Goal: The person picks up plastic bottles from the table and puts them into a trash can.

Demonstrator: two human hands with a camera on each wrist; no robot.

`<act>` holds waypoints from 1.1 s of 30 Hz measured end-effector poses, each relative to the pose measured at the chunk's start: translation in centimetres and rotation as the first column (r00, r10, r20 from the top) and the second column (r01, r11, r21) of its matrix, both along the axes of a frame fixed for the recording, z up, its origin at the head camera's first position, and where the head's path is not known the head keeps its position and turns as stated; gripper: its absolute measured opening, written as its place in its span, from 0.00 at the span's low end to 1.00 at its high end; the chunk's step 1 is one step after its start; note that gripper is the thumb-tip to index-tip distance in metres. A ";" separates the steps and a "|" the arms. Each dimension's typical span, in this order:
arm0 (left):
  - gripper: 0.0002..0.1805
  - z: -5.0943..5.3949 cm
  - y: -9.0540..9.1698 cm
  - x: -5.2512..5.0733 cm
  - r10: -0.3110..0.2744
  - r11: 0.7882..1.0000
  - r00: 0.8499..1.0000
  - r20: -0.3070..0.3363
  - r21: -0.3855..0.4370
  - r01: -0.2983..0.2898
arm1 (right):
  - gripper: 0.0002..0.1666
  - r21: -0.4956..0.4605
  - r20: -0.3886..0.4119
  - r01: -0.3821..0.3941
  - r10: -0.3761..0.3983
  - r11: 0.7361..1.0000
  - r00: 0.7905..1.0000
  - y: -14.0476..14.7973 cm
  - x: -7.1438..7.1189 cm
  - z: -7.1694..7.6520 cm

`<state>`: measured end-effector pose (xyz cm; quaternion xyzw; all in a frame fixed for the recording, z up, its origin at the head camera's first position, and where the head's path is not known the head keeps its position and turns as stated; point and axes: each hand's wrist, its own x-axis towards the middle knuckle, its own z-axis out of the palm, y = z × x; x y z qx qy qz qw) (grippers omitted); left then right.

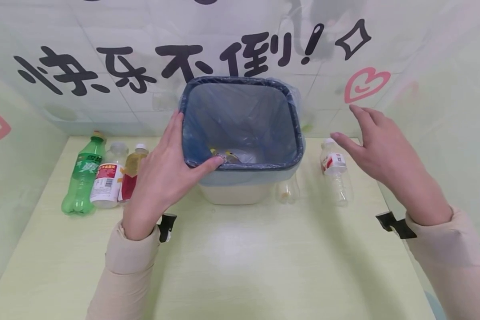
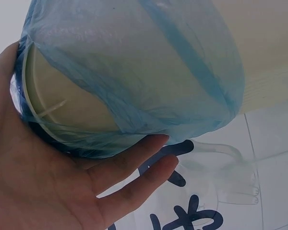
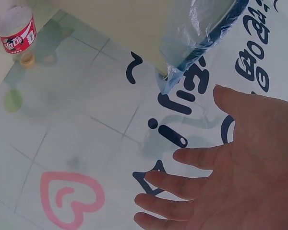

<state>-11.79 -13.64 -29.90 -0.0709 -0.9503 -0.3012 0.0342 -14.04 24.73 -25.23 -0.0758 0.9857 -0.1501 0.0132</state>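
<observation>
In the head view a light bin (image 1: pixel 236 194) stands on the table, lined with a translucent blue bag folded over its dark rim (image 1: pixel 300 133). My left hand (image 1: pixel 164 164) grips the bin's near left corner, thumb over the rim. In the left wrist view its fingers (image 2: pixel 129 165) lie along the bagged outside; the thumb is hidden there. Something with yellow parts (image 1: pixel 228 155) lies inside the bin. My right hand (image 1: pixel 384 151) hovers right of the bin with fingers spread, holding nothing. Near it lies a clear plastic bottle (image 1: pixel 338 178) with a red and white label.
Left of the bin lie a green bottle (image 1: pixel 84 173), a white-labelled bottle (image 1: pixel 107 182) and a bottle of amber colour (image 1: pixel 134 162), partly behind my left hand. Another clear bottle (image 1: pixel 288 191) shows beside the bin's base. A printed wall sheet (image 1: pixel 240 58) rises behind the table (image 1: pixel 240 266).
</observation>
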 end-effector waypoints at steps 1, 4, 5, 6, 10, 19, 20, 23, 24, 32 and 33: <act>0.63 0.0 0.0 0.0 0.000 1.000 1.000 0.000 0.000 0.000 | 0.49 -0.003 0.002 0.004 -0.004 1.000 1.000 0.1 0.0 0.0; 0.63 0.0 0.0 0.0 0.001 1.000 1.000 -0.001 0.001 -0.001 | 0.49 -0.008 0.006 0.014 -0.014 1.000 1.000 0.5 0.0 -0.1; 0.63 0.0 0.0 0.0 0.000 1.000 1.000 -0.001 0.001 0.000 | 0.49 -0.011 0.008 0.019 -0.019 1.000 1.000 0.6 0.1 -0.1; 0.63 0.0 0.0 0.0 0.000 1.000 1.000 -0.002 0.001 0.000 | 0.50 -0.012 0.012 0.025 -0.024 1.000 1.000 0.7 0.1 -0.2; 0.63 0.0 0.0 0.0 0.001 1.000 1.000 0.006 0.002 -0.001 | 0.50 -0.009 0.033 0.049 -0.049 0.999 0.998 1.3 0.0 -0.6; 0.63 0.0 0.0 0.0 0.005 1.000 1.000 0.015 0.003 -0.005 | 0.52 -0.017 0.077 0.093 -0.091 0.996 0.993 2.5 0.1 -3.1; 0.63 0.1 0.0 0.0 0.005 1.000 1.000 0.017 0.002 -0.005 | 0.52 -0.020 0.081 0.094 -0.092 0.995 0.992 2.6 0.1 -3.4; 0.63 0.1 0.0 0.0 0.008 1.000 1.000 0.021 0.002 -0.008 | 0.53 -0.024 0.097 0.101 -0.098 0.995 0.990 2.7 0.0 -4.3; 0.64 0.1 0.0 0.0 0.008 1.000 1.000 0.023 0.002 -0.008 | 0.53 -0.026 0.103 0.102 -0.099 0.994 0.990 2.7 0.0 -4.6; 0.64 0.0 0.0 -0.1 0.008 1.000 1.000 0.023 0.010 -0.008 | 0.54 -0.021 0.150 0.113 -0.109 0.993 0.983 2.7 0.1 -6.2; 0.64 0.0 0.0 -0.1 0.008 1.000 1.000 0.023 0.011 -0.008 | 0.54 -0.018 0.156 0.113 -0.109 0.993 0.982 2.7 0.1 -6.3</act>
